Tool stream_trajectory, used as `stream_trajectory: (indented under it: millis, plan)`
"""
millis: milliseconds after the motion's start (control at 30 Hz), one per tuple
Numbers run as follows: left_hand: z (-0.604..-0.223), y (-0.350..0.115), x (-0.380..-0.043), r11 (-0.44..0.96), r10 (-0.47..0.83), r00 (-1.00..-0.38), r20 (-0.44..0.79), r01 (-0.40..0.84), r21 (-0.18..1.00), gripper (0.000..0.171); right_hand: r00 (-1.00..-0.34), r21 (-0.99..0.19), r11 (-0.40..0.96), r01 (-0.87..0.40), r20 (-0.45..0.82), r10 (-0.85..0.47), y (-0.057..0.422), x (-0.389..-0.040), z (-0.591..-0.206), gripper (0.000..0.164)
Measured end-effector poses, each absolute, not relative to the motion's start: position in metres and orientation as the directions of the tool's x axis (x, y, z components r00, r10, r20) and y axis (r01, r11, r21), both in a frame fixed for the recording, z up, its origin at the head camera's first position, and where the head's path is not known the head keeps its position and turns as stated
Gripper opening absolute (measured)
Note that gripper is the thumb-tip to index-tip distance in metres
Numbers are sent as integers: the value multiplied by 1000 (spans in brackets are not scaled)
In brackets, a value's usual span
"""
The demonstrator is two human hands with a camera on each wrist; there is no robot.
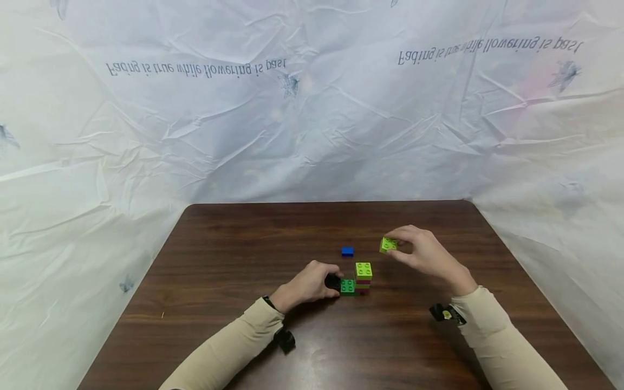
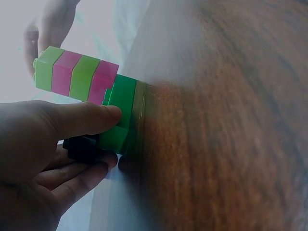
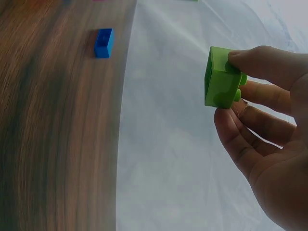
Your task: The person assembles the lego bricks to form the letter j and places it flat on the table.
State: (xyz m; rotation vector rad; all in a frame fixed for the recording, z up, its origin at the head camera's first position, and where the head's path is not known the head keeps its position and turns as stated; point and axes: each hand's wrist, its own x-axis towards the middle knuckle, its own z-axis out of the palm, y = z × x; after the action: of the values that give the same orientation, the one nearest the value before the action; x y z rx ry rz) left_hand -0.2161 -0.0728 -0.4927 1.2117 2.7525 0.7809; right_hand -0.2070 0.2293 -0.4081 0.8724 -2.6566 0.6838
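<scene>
My left hand grips a green toy building brick on the table, its thumb on one side and fingers on the other. On the brick's right end stands a stack of lime and pink bricks in alternating layers, lime on top. A black block sits at the other end, partly hidden by the fingers. My right hand pinches a lime green brick between thumb and fingertips, held in the air right of the stack, studs towards the palm in the right wrist view.
Behind the stack, a small blue brick lies on the dark wood table. A pale printed sheet hangs behind the table and along its sides. Each wrist wears a dark strap.
</scene>
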Motion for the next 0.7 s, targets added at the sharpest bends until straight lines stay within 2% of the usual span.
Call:
stream_trajectory:
  millis: [267, 700]
  plan:
    - [-493, -73, -216, 577, 703, -692, 162, 689, 439, 31, -738, -353, 655, -668, 431, -520, 218, -205, -407, 33]
    - [-492, -74, -218, 572, 705, -690, 165, 690, 444, 31, -714, -398, 592, -700, 415, -564, 202, -199, -402, 33]
